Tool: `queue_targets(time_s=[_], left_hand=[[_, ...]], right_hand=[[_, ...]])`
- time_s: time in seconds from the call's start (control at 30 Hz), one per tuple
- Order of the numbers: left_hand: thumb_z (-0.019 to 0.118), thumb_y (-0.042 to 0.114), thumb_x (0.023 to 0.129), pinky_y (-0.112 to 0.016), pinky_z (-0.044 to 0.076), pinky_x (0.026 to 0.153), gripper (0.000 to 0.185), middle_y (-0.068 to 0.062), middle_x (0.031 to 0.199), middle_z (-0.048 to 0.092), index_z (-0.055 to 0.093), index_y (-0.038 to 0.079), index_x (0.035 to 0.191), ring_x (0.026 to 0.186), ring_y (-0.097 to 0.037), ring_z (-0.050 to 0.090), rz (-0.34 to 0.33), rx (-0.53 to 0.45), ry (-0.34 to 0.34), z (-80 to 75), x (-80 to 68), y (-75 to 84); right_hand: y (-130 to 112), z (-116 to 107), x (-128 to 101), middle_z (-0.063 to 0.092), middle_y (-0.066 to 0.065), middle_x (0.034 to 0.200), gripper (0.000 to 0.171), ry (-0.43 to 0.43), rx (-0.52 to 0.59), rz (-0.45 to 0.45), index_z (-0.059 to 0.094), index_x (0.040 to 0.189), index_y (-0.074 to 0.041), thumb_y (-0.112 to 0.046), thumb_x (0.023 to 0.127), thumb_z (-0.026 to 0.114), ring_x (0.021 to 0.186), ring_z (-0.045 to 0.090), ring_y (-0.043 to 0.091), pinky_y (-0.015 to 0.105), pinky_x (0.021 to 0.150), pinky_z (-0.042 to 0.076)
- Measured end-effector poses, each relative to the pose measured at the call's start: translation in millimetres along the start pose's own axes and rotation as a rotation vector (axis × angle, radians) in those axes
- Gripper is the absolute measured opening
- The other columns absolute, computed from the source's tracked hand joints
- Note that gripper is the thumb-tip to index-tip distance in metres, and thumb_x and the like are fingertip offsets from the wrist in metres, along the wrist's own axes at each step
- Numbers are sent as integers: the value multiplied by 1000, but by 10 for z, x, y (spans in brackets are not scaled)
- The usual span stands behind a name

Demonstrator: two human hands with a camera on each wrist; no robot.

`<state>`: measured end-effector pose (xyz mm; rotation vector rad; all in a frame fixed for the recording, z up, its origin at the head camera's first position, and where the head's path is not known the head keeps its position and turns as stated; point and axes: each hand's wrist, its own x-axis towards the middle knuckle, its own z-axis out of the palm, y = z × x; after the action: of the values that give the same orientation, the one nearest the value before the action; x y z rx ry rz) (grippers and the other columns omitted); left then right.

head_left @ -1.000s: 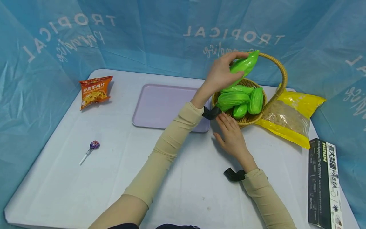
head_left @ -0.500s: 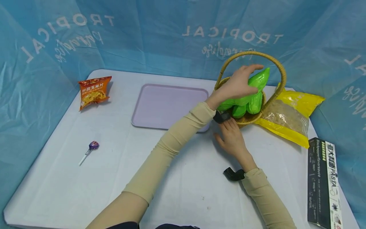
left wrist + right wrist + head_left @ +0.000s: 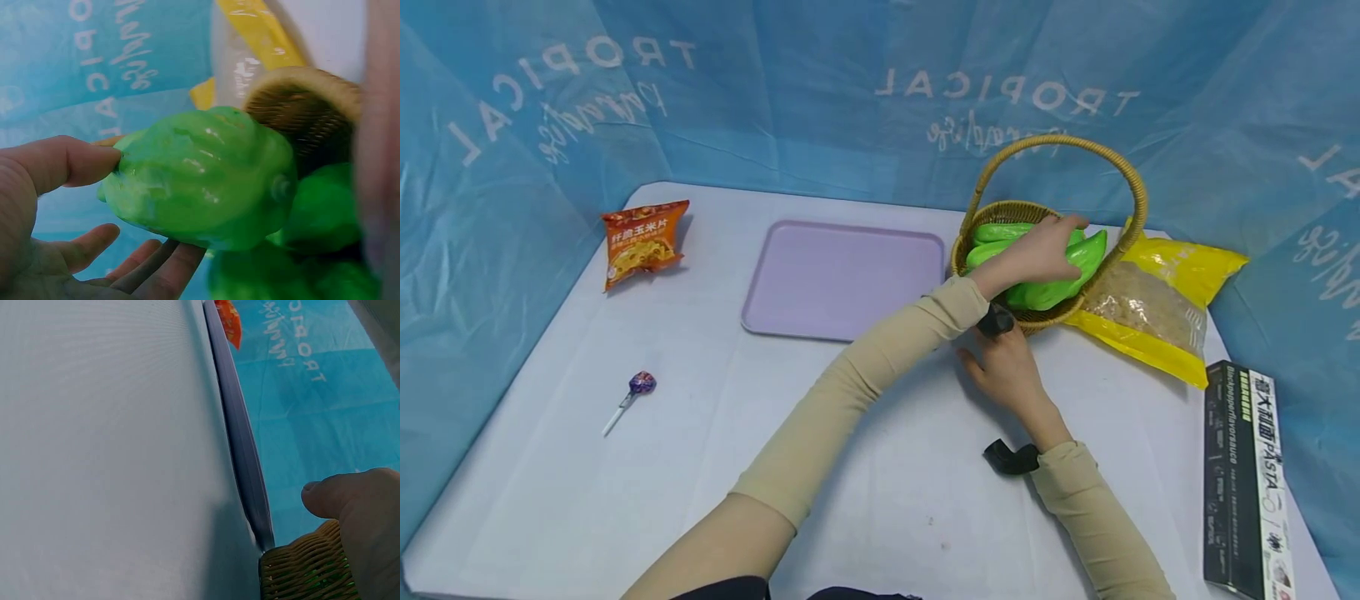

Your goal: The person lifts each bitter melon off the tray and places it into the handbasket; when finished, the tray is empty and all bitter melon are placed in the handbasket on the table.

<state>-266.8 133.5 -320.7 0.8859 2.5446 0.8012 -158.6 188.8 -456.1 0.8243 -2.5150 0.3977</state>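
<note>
My left hand (image 3: 1041,252) is inside the wicker basket (image 3: 1047,323), below its arched handle. It holds a glossy, ribbed green bitter melon (image 3: 1086,258) by its upper part. In the left wrist view the thumb presses one end of this melon (image 3: 200,178) and fingers lie along its underside. More bitter melons (image 3: 1000,233) lie in the basket, partly covered by my left hand. My right hand (image 3: 1011,375) rests at the basket's front side with fingers extended, their tips hidden behind the left wrist strap. Its thumb sticks out beside the wicker wall (image 3: 300,572) in the right wrist view.
A lilac tray (image 3: 850,275) lies left of the basket. Right of it are a yellow bag (image 3: 1157,308) and a black-and-white pasta box (image 3: 1247,483). An orange snack bag (image 3: 643,246) and a lollipop (image 3: 642,383) lie at the left. A blue curtain (image 3: 820,100) surrounds the table.
My left hand has carried the bitter melon right and down, from above the basket's left side to inside the basket. My right hand has stayed at the basket's front.
</note>
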Motion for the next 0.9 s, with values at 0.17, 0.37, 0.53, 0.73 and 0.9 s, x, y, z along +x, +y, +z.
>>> queue_targets(time_s=[0.17, 0.37, 0.53, 0.73, 0.9], left_hand=[[62, 29, 93, -21, 43, 98, 69, 4, 155, 34, 29, 17, 152, 142, -13, 34, -2, 37, 1, 110, 61, -100], [61, 18, 93, -18, 43, 74, 64, 2, 150, 44, 32, 16, 151, 130, -10, 48, 14, 2, -24, 146, 76, -157], [55, 6, 94, -20, 31, 57, 57, 2, 147, 48, 39, 18, 148, 126, -12, 53, 24, 3, -5, 114, 58, -145], [53, 1, 94, -20, 29, 56, 56, 2, 144, 51, 44, 20, 145, 129, -10, 50, -5, -13, 12, 81, 41, -131], [52, 2, 94, -20, 26, 52, 56, -1, 127, 61, 43, 20, 146, 68, -4, 49, -31, 0, 25, 77, 23, -144]], right_hand=[[2, -8, 11, 66, 26, 111, 48, 11, 28, -21, 62, 120, 7, -14, 79, 77, 113, 56, 42, 52, 109, 35], [9, -9, 15, 64, 29, 113, 50, 34, 49, -30, 61, 119, 10, -12, 77, 78, 114, 55, 43, 49, 110, 35], [15, -11, 20, 62, 30, 117, 54, 27, 44, -31, 59, 122, 11, -12, 78, 78, 116, 55, 42, 50, 111, 33], [22, -13, 20, 60, 31, 122, 57, 3, 29, -12, 56, 126, 13, -13, 79, 76, 120, 53, 42, 49, 113, 32], [9, -16, 18, 60, 30, 123, 56, -14, 21, -12, 56, 126, 12, -14, 81, 75, 121, 52, 42, 49, 113, 32]])
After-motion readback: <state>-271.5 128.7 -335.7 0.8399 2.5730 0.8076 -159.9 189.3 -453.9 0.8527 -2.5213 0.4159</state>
